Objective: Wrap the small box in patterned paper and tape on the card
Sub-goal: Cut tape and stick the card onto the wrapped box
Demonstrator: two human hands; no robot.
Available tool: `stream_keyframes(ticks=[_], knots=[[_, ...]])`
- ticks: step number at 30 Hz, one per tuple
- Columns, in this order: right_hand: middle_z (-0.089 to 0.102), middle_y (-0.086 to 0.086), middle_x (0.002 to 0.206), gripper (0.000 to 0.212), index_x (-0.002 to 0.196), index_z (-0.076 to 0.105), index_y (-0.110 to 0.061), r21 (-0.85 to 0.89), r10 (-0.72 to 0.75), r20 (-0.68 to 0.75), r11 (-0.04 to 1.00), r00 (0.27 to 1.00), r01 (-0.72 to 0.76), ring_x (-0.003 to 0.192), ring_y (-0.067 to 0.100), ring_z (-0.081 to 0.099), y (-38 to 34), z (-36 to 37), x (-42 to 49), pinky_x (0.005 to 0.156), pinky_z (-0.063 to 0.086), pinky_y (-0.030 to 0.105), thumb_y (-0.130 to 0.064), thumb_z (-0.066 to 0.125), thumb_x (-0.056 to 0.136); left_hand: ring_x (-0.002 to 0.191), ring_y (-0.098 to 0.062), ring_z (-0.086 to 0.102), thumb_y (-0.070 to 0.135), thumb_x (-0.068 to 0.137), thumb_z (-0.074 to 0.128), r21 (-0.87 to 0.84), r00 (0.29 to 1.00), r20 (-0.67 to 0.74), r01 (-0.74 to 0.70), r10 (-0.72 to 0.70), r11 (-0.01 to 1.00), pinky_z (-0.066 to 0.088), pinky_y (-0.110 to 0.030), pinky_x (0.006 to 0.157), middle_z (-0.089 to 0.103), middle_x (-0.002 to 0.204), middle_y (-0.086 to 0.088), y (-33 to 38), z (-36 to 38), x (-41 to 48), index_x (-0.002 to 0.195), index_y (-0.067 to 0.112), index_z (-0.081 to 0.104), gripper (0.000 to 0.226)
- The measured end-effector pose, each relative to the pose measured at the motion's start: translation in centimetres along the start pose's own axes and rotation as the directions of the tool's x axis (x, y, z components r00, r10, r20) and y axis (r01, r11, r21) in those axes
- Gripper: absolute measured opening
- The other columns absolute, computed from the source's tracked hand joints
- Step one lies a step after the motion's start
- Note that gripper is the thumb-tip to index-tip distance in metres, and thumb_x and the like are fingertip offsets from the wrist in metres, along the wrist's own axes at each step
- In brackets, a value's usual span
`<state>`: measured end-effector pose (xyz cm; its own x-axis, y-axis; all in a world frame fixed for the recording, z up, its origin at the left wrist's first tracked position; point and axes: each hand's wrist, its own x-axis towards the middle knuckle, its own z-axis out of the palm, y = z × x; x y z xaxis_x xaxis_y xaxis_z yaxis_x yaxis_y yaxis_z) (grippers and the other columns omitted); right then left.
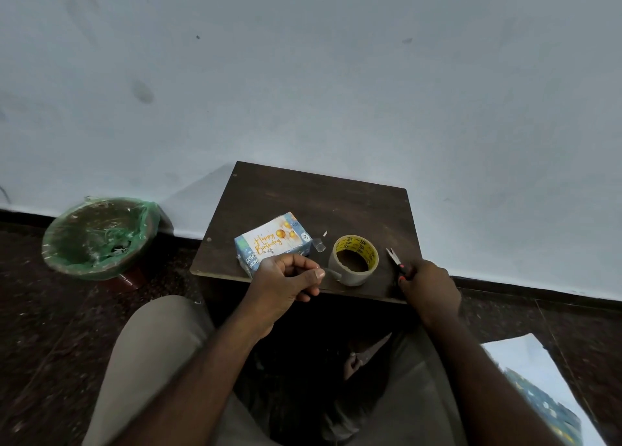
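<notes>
Left hand (289, 280) pinches the free end of the tape roll (355, 259) at the table (303, 193)'s near edge. Right hand (429, 289) grips scissors (395, 260) beside it, likely to cut a strip for the card (269, 240).

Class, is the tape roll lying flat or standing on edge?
Lying flat: the beige, yellow-cored tape roll has its hole facing up.

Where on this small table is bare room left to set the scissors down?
The far half of the table, behind the box and tape roll, lies bare. The near edge is crowded: left hand pinching the tape end, tape scraps between box and roll, right hand holding the scissors.
</notes>
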<state>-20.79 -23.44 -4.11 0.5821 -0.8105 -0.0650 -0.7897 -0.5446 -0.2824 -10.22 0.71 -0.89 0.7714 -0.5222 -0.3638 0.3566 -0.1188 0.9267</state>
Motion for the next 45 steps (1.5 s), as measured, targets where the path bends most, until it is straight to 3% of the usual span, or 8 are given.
stream_keyframes(ticks=[14, 17, 20, 23, 28, 35, 39, 45], knots=[[0.065, 0.013, 0.096, 0.015, 0.092, 0.064, -0.009, -0.22, -0.036, 0.162, 0.973, 0.986, 0.072, 0.086, 0.032, 0.061, -2.9, -2.2, 0.3, 0.067, 0.046, 0.031, -0.023, 0.067, 0.088, 0.071, -0.018, 0.069, 0.01, 0.083, 0.077, -0.002, 0.999, 0.005, 0.052, -0.052, 0.999, 0.056, -0.029, 0.07, 0.074, 0.079, -0.01, -0.2, 0.1, -0.1, 0.09, 0.006, 0.072, 0.009], [0.062, 0.003, 0.064, 0.034, 0.063, 0.062, -0.019, 0.152, -0.174, 0.068, 0.975, 0.982, 0.162, 0.061, 0.021, 0.057, -4.4, -4.2, -2.1, 0.055, 0.04, 0.028, -0.038, 0.069, 0.09, 0.071, -0.018, 0.069, 0.01, 0.084, 0.076, -0.028, 0.999, -0.008, 0.054, -0.054, 0.998, 0.055, -0.029, 0.068, 0.074, 0.079, -0.008, -0.1, 0.1, -0.1, 0.089, 0.006, 0.072, 0.008], [0.072, 0.002, 0.075, 0.026, 0.082, 0.073, -0.024, 0.669, -0.372, 0.335, 0.741, 0.866, 0.059, 0.065, 0.013, 0.067, -7.1, -5.4, -6.0, 0.061, 0.052, 0.027, -0.049, 0.066, 0.088, 0.072, -0.02, 0.068, 0.012, 0.082, 0.078, -0.084, 0.998, 0.0, 0.059, -0.059, 0.995, 0.055, -0.031, 0.068, 0.074, 0.081, -0.012, 0.0, 0.2, -0.2, 0.09, 0.005, 0.072, 0.013], [0.075, 0.005, 0.092, 0.029, 0.101, 0.073, -0.016, 0.784, -0.509, 0.466, 0.617, 0.723, -0.071, 0.082, 0.019, 0.069, -7.5, -3.6, -7.5, 0.07, 0.055, 0.028, -0.04, 0.069, 0.085, 0.073, -0.02, 0.069, 0.018, 0.076, 0.081, -0.063, 0.997, 0.035, 0.067, -0.065, 0.996, 0.055, -0.032, 0.069, 0.074, 0.083, -0.013, 0.1, 0.5, -0.6, 0.094, 0.003, 0.072, 0.025], [0.072, 0.012, 0.08, 0.012, 0.076, 0.074, -0.014, 0.911, -0.503, 0.384, 0.345, 0.774, -0.227, 0.073, 0.019, 0.066, -7.1, -2.6, -7.4, 0.063, 0.052, 0.027, -0.023, 0.069, 0.082, 0.069, -0.019, 0.068, 0.015, 0.076, 0.075, -0.251, 0.986, 0.15, 0.116, -0.08, 0.961, 0.054, -0.026, 0.062, 0.071, 0.079, -0.015, 0.4, 0.2, -0.9, 0.088, 0.001, 0.071, 0.019], [0.069, 0.013, 0.077, 0.022, 0.086, 0.063, 0.002, 0.91, -0.509, 0.402, 0.131, 0.761, -0.393, 0.065, 0.018, 0.064, -6.9, -2.9, -7.2, 0.057, 0.052, 0.025, -0.02, 0.061, 0.085, 0.066, -0.017, 0.068, 0.011, 0.077, 0.068, -0.437, 0.96, 0.268, 0.194, -0.079, 0.878, 0.056, -0.023, 0.059, 0.072, 0.078, -0.013, 0.9, 0.4, -1.0, 0.084, 0.001, 0.073, 0.013], [0.068, 0.016, 0.085, 0.021, 0.089, 0.065, 0.002, 0.921, -0.515, 0.378, 0.126, 0.77, -0.368, 0.069, 0.02, 0.064, -6.4, -2.5, -7.4, 0.059, 0.053, 0.026, -0.019, 0.061, 0.087, 0.064, -0.017, 0.066, 0.012, 0.08, 0.07, -0.408, 0.995, 0.089, 0.072, -0.039, 0.91, 0.054, -0.024, 0.057, 0.072, 0.081, -0.013, 1.0, 0.5, -1.1, 0.092, 0.001, 0.073, 0.016], [0.072, 0.018, 0.097, 0.028, 0.101, 0.074, -0.004, 0.949, -0.493, 0.249, 0.297, 0.834, -0.107, 0.085, 0.027, 0.066, -6.1, -2.1, -7.8, 0.072, 0.054, 0.036, -0.026, 0.061, 0.091, 0.066, -0.012, 0.068, 0.01, 0.088, 0.072, 0.031, 0.945, -0.141, -0.293, 0.294, 0.956, 0.057, -0.023, 0.064, 0.073, 0.074, -0.001, 0.7, 1.2, -1.7, 0.084, 0.019, 0.073, 0.01]])
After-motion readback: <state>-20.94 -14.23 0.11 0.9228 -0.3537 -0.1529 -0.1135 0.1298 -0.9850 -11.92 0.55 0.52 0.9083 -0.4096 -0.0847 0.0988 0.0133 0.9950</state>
